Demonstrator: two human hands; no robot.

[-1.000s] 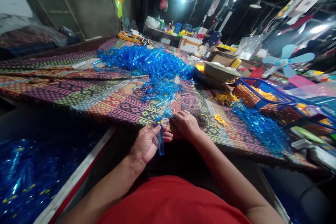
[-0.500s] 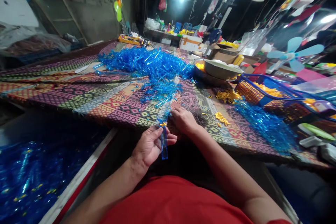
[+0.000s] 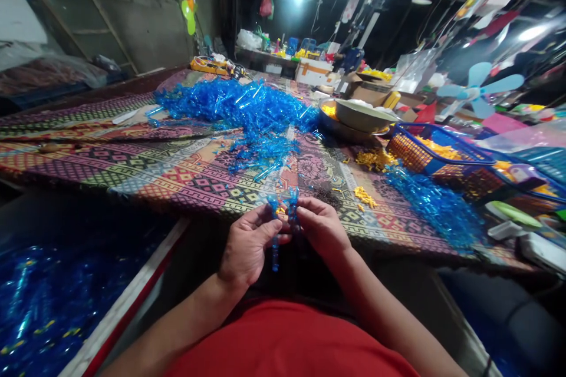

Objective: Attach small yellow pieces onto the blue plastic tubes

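A worker's left hand (image 3: 245,247) closes in a narrow grip on a clear blue plastic tube (image 3: 275,256), held upright, as the right hand (image 3: 322,227) pinches a small blue plastic piece (image 3: 292,209) just beside it. Both hang just off the edge of a patterned mat-covered tabletop (image 3: 186,179), near yellow plastic bits (image 3: 365,196) and below a heap of blue plastic pieces (image 3: 239,109).

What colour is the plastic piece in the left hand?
The plastic piece is translucent blue, shown best in the head view, below the left hand.
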